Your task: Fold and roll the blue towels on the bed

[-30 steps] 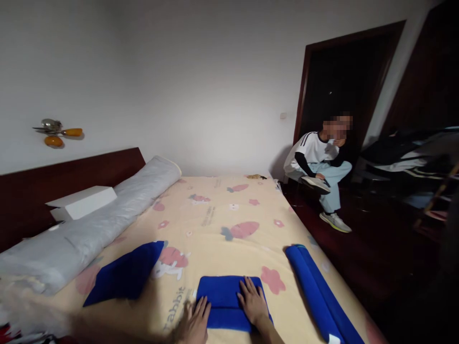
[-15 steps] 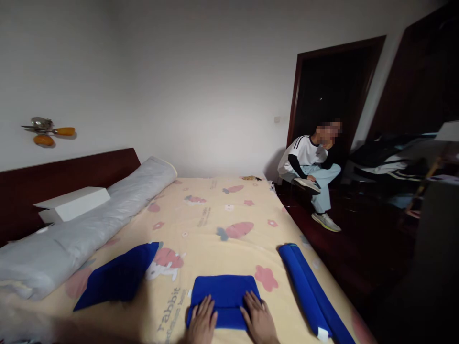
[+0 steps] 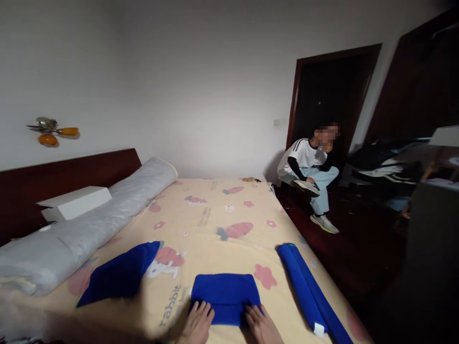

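Note:
A folded blue cloth [image 3: 225, 289] lies flat on the bed just in front of me, with a crease running across it. At its near left corner, my left hand [image 3: 198, 322] has its fingers bent over the edge, closed on the fabric. My right hand [image 3: 262, 326] does the same at the near right corner, its fingertips curled into the cloth. Both thumbs are mostly hidden. Left of them a loose blue cloth [image 3: 120, 274] rests crookedly on the sheet. To the right lie blue cloths rolled into long strips [image 3: 304, 286], with a white tag at the near end.
The bed's patterned sheet [image 3: 215, 205] spreads beneath everything. Along the headboard [image 3: 71, 167] lies a long grey roll [image 3: 107, 229] with a white box [image 3: 77, 203] on it. A person [image 3: 304, 167] sits beyond the bed's right edge, near a dark doorway.
Both hands have slid from lying flat on the folded cloth toward its near corners, and their fingers have bent around the edges. The camera view has shifted slightly.

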`<state>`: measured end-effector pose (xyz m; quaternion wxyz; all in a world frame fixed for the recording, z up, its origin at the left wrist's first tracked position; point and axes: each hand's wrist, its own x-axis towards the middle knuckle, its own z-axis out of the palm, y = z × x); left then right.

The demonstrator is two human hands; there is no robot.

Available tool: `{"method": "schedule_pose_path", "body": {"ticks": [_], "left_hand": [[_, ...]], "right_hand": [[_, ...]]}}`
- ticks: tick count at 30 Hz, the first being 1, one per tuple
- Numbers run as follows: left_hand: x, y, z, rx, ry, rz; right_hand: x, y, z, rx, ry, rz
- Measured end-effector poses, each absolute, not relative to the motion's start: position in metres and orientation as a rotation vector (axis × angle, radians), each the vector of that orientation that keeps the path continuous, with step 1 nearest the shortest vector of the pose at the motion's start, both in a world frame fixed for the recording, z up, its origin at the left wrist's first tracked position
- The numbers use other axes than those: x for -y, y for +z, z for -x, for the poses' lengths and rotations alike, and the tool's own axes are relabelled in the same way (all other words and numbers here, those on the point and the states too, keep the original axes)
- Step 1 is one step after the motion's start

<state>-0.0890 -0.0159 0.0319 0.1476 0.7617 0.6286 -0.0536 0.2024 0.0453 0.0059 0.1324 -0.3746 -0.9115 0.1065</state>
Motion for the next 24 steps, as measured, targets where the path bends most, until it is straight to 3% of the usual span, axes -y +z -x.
{"method": "schedule_pose_path", "body": {"ticks": [9, 18, 24], "left_hand": [[0.015, 0.018, 0.085, -2.104, -0.117, -2.122], [0.016, 0.072, 0.097, -2.048, -0.107, -2.077], [0.014, 0.094, 0.087, -1.952, -0.168, -1.991]], "right_hand": [[-0.04, -0.004, -0.196, 2.513, 0.231, 1.356], [-0.047, 0.044, -0.195, 2.619, 0.273, 1.448], [-0.047, 0.046, -0.218, 2.657, 0.42, 1.578]]}}
